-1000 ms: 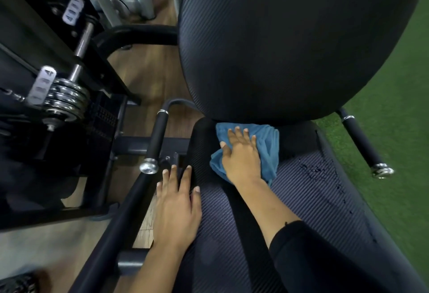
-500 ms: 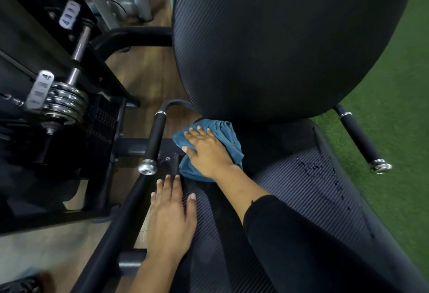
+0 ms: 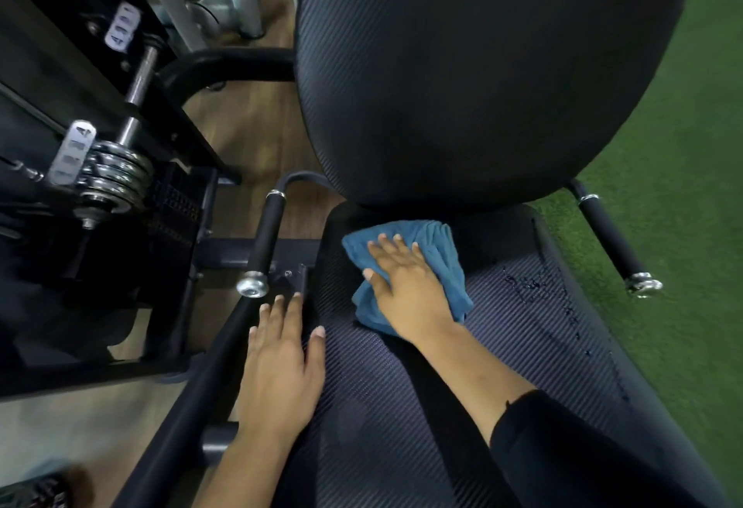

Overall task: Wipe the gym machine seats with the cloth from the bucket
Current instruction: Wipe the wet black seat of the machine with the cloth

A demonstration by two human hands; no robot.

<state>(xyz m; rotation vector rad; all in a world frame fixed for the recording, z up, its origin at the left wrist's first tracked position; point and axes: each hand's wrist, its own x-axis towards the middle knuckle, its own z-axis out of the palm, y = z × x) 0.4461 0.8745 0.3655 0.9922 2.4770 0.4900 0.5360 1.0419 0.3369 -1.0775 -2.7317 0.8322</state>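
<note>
A blue cloth (image 3: pixel 440 258) is being pressed flat against the rear of the seat pad (image 3: pixel 522 354) at frame centre, just below the overhanging backrest (image 3: pixel 482 65).

The cloth is being held down by the right hand (image 3: pixel 406 286) with fingers straight and slightly spread, while the left hand (image 3: pixel 281 366) is being rested flat on the pad's left edge, fingers together and thumb apart. The water droplets (image 3: pixel 530 286) right of the cloth are likely being left unwiped unless the stroke is carried that way. The cloth may be bunched into the crease under the backrest if pushed further up. The left fingertips are being kept just beside the chrome-capped left handle (image 3: pixel 265 234) and its bracket, where a slip could knock them. Open room is being offered only toward the lower right of the pad, and its right edge is bordered by green turf (image 3: pixel 683 206). No bucket is being shown.
</note>
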